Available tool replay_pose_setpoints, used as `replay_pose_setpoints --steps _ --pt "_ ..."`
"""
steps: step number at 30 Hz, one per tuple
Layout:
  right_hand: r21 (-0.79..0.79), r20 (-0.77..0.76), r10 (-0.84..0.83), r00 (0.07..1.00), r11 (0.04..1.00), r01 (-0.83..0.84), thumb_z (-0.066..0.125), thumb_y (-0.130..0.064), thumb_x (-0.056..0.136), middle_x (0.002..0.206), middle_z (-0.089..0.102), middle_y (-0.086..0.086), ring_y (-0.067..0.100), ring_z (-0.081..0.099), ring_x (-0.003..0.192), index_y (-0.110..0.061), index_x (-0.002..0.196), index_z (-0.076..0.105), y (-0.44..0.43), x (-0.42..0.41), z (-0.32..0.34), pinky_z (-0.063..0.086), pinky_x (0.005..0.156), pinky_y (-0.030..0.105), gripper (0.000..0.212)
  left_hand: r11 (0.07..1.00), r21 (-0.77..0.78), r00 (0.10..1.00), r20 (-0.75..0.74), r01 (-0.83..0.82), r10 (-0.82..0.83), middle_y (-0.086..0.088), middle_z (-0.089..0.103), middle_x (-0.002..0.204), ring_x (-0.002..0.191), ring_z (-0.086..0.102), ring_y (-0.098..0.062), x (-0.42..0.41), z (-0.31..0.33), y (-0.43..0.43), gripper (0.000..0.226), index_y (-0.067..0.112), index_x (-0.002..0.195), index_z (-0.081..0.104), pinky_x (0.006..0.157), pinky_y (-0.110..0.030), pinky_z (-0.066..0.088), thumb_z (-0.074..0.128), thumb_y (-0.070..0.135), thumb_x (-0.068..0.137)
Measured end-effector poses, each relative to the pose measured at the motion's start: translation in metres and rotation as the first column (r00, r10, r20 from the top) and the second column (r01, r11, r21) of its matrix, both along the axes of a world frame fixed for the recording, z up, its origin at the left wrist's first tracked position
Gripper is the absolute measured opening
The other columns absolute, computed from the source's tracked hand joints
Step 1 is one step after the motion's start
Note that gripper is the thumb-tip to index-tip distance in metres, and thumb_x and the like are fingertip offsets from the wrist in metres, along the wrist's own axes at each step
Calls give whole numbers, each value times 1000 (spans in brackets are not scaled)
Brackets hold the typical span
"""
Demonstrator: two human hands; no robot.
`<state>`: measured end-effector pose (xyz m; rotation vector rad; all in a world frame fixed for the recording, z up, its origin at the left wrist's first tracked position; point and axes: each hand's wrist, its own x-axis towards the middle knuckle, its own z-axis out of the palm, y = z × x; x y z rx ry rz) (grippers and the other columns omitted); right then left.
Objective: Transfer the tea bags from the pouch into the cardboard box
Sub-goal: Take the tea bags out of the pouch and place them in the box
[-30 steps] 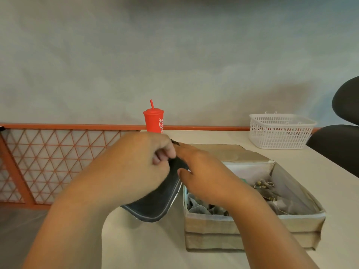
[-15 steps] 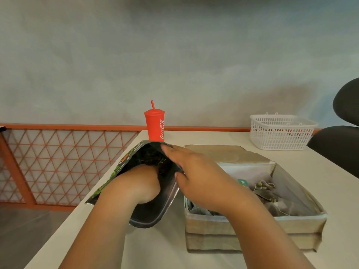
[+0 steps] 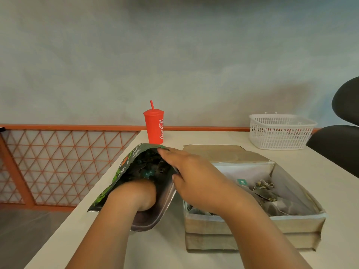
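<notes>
Tea bags (image 3: 149, 167) sit in the pouch (image 3: 124, 171) around the left hand (image 3: 136, 195) — fingers buried, grasp unclear. The right hand (image 3: 194, 177) pinches the rim open; if it slips, the mouth collapses — bags snag short of the box (image 3: 252, 224).

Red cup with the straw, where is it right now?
In the head view the red cup stands at the far edge of the table, left of centre, just behind the open pouch and far left of the white basket.
</notes>
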<state>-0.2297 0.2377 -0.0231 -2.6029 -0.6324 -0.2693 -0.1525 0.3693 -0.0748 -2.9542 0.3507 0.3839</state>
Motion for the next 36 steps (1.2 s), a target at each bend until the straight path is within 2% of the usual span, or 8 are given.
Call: replay_pose_setpoints --steps 4,7,11,16,19,24,29,36 --pt "-4 -5 10 1000 1000 -10 42 -1 91 153 24 -7 12 25 138 -25 146 24 3 1 -1 19 108 16 63 1000 -2 1000 -14 8 -8 -9 55 126 105 53 -22 7 -11 2 35 13 125 52 95 -32 40 33 16 96" --pt "-6 -1 23 1000 1000 -23 43 0 89 152 28 -6 15 28 137 -24 145 27 8 1 -5 22 110 22 62 999 46 1000 -15 11 -11 -9 43 140 127 43 -24 13 -20 4 40 12 136 42 106 -34 34 31 16 98" --pt "-14 1 18 1000 1000 -18 43 -1 90 152 27 -7 13 26 138 -24 145 27 8 2 -6 20 111 21 62 997 77 1000 -9 -9 10 -11 37 145 132 37 -24 19 -26 7 41 9 139 37 110 -33 29 29 15 99" --pt "-35 2 11 1000 999 -11 42 -2 91 152 25 -8 11 24 138 -24 145 26 6 4 -6 15 106 12 61 1000 9 1000 24 3 -3 -9 45 138 125 45 -23 20 -25 8 38 11 134 44 105 -31 34 30 14 98" --pt "-38 -3 6 1000 999 -6 42 -3 91 153 25 -8 12 25 138 -24 146 25 6 4 -5 17 107 14 61 1000 -6 1000 18 0 0 -10 49 133 120 49 -23 19 -24 8 37 10 130 48 101 -31 37 30 12 98" --pt "-29 1 -9 1000 1000 9 42 -5 93 153 23 -9 9 23 138 -25 146 23 2 4 -4 11 98 6 60 1000 -29 999 38 -11 13 -7 55 98 84 48 -18 22 -24 10 31 8 114 57 86 -27 43 33 9 95" --pt "-18 6 0 1000 1000 0 42 -4 93 153 24 -8 10 24 138 -24 146 24 2 3 -4 9 96 5 60 998 -62 1000 25 -16 18 -9 58 118 90 51 -19 22 -24 9 34 12 121 54 87 -27 43 33 11 95" --pt "16 -1 -10 1000 1000 10 42 -5 94 153 23 -9 9 22 138 -26 146 22 -2 5 -5 11 96 6 60 993 -113 996 76 -33 41 -7 59 104 81 49 -18 20 -18 10 28 12 113 56 82 -26 45 36 13 94"
